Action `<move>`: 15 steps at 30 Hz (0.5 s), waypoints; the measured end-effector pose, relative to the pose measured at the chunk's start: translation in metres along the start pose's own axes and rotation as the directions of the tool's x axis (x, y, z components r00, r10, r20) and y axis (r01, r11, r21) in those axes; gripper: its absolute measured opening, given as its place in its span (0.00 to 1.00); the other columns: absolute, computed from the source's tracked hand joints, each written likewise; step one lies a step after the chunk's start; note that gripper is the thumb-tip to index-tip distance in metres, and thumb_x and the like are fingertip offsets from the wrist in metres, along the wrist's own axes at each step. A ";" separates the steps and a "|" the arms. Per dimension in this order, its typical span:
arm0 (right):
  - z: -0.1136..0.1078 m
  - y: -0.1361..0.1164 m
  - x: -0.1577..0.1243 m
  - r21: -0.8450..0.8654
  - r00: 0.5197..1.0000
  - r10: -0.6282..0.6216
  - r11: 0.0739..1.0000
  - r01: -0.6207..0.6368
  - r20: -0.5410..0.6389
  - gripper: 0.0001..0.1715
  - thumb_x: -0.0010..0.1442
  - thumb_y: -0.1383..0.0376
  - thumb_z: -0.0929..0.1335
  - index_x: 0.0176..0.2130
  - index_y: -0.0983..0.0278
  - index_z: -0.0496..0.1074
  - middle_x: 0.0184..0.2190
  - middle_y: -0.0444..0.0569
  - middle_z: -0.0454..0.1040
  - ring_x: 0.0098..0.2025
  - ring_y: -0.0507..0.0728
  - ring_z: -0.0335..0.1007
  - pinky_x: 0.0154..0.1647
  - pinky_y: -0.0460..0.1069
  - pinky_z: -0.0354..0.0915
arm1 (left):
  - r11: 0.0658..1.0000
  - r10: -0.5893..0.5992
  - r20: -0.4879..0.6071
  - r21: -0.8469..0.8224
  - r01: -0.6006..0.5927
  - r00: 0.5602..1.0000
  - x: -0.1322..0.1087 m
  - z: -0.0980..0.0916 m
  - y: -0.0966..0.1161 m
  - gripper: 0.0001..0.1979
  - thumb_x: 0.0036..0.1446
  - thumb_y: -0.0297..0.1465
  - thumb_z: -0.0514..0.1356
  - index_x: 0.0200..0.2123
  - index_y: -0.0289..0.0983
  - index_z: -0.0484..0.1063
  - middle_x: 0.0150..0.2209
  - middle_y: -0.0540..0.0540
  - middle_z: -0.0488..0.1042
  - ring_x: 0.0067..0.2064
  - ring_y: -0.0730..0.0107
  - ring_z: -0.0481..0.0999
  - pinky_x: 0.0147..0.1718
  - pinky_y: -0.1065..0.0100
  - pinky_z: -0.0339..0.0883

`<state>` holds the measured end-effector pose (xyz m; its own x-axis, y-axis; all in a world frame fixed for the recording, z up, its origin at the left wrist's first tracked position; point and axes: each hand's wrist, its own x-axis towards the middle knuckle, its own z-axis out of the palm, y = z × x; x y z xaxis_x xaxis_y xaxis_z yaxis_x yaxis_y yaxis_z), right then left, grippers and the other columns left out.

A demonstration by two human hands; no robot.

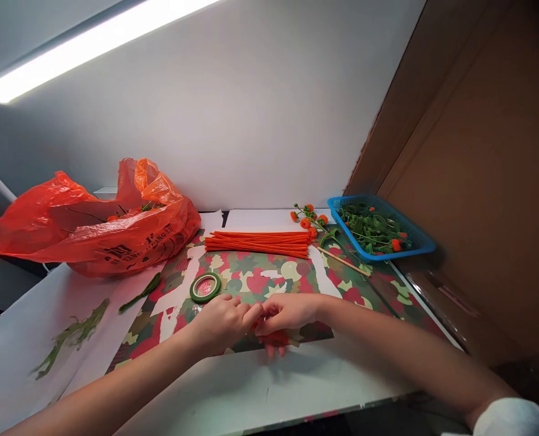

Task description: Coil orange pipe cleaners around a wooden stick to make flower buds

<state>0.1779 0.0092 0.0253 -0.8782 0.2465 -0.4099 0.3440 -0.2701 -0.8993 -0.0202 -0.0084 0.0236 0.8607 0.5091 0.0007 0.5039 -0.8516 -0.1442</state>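
My left hand point(228, 321) and my right hand point(292, 312) meet over the front part of the patterned sheet, fingertips touching. Both are closed in a pinch around an orange pipe cleaner piece point(278, 339), mostly hidden under the right fingers and blurred. A bundle of orange pipe cleaners point(257, 244) lies just beyond them. Close to the left knuckles is a roll of green tape point(192, 289), lying flat. Finished-looking orange flowers on a green stem point(306, 223) rest right of the bundle, with a thin wooden stick point(344, 262) beside them.
At the left stands an open red plastic bag point(155, 242) with flowers inside. Green pipe cleaners point(141, 292) and a green leafy bunch point(76, 336) lie on white paper. A blue basket point(417, 247) of green stems stands right, next to a cardboard wall point(469, 151).
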 end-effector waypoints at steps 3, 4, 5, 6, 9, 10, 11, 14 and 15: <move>0.003 -0.003 -0.001 -0.098 0.991 0.019 0.995 -0.032 -0.135 0.09 0.60 0.62 0.63 0.30 0.65 0.64 0.20 0.41 0.70 0.18 0.47 0.64 0.22 0.42 0.63 | 0.988 -0.131 -0.014 -0.087 0.129 0.991 0.001 0.007 -0.001 0.05 0.55 0.24 0.49 0.31 0.38 0.61 0.20 0.46 0.72 0.20 0.65 0.71 0.23 0.67 0.57; 0.004 -0.005 -0.001 -0.163 0.983 0.020 0.985 -0.050 -0.180 0.09 0.60 0.63 0.62 0.30 0.66 0.64 0.20 0.42 0.71 0.18 0.47 0.64 0.22 0.42 0.63 | 0.978 -0.185 -0.003 -0.104 0.183 0.983 0.001 0.010 -0.001 0.04 0.55 0.25 0.49 0.31 0.38 0.61 0.19 0.47 0.71 0.20 0.65 0.70 0.22 0.68 0.56; 0.006 -0.008 -0.002 -0.241 0.975 0.016 0.968 -0.071 -0.222 0.09 0.60 0.64 0.61 0.30 0.66 0.65 0.21 0.42 0.71 0.18 0.47 0.64 0.21 0.42 0.63 | 0.966 -0.233 0.013 -0.110 0.233 0.972 0.002 0.013 -0.001 0.03 0.56 0.26 0.49 0.32 0.38 0.61 0.18 0.48 0.70 0.19 0.65 0.70 0.21 0.69 0.55; 0.008 -0.011 -0.002 -0.325 0.965 0.008 0.941 -0.095 -0.261 0.10 0.60 0.65 0.61 0.29 0.66 0.65 0.21 0.43 0.72 0.18 0.48 0.65 0.21 0.42 0.63 | 0.955 -0.274 0.035 -0.109 0.276 0.961 0.002 0.014 -0.001 0.03 0.56 0.27 0.49 0.32 0.38 0.61 0.17 0.48 0.68 0.19 0.64 0.70 0.20 0.69 0.54; 0.014 -0.020 -0.003 -0.542 0.929 -0.049 0.823 -0.170 -0.366 0.13 0.60 0.66 0.59 0.28 0.67 0.68 0.22 0.45 0.73 0.19 0.48 0.66 0.22 0.42 0.60 | 0.935 -0.338 0.105 -0.080 0.346 0.935 0.004 0.015 -0.002 0.05 0.56 0.26 0.48 0.35 0.37 0.62 0.15 0.50 0.66 0.19 0.62 0.70 0.18 0.70 0.52; 0.017 -0.022 -0.003 -0.608 0.911 -0.078 0.767 -0.205 -0.405 0.14 0.60 0.66 0.59 0.27 0.66 0.69 0.21 0.45 0.73 0.21 0.49 0.67 0.23 0.43 0.59 | 0.934 -0.341 0.129 -0.067 0.351 0.931 0.004 0.014 -0.002 0.06 0.56 0.25 0.48 0.36 0.37 0.62 0.14 0.50 0.65 0.19 0.62 0.70 0.18 0.70 0.51; 0.019 -0.023 -0.003 -0.668 0.889 -0.115 0.703 -0.243 -0.443 0.14 0.59 0.65 0.60 0.27 0.66 0.70 0.21 0.46 0.74 0.22 0.50 0.67 0.24 0.43 0.58 | 0.935 -0.338 0.153 -0.058 0.350 0.929 0.004 0.013 -0.001 0.07 0.55 0.24 0.48 0.36 0.37 0.62 0.14 0.50 0.65 0.19 0.61 0.70 0.18 0.70 0.51; 0.028 -0.022 0.001 -0.788 0.822 -0.233 0.502 -0.356 -0.520 0.16 0.59 0.61 0.60 0.29 0.65 0.72 0.24 0.49 0.75 0.27 0.54 0.68 0.24 0.46 0.54 | 0.941 -0.307 0.215 -0.078 0.330 0.927 0.004 0.011 -0.001 0.09 0.54 0.21 0.48 0.37 0.37 0.62 0.12 0.53 0.63 0.18 0.61 0.70 0.18 0.70 0.51; 0.031 -0.021 0.002 -0.805 0.810 -0.255 0.454 -0.382 -0.528 0.17 0.60 0.60 0.60 0.30 0.65 0.73 0.26 0.50 0.76 0.28 0.55 0.68 0.25 0.46 0.53 | 0.942 -0.299 0.223 -0.090 0.325 0.928 0.003 0.011 -0.001 0.09 0.53 0.21 0.49 0.37 0.37 0.61 0.12 0.53 0.63 0.17 0.61 0.70 0.18 0.70 0.52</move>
<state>0.1587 -0.0138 0.0480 -0.6235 0.7600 -0.1834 0.7592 0.5326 -0.3742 -0.0189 -0.0049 0.0129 0.6319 0.7546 -0.1770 0.7604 -0.6477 -0.0468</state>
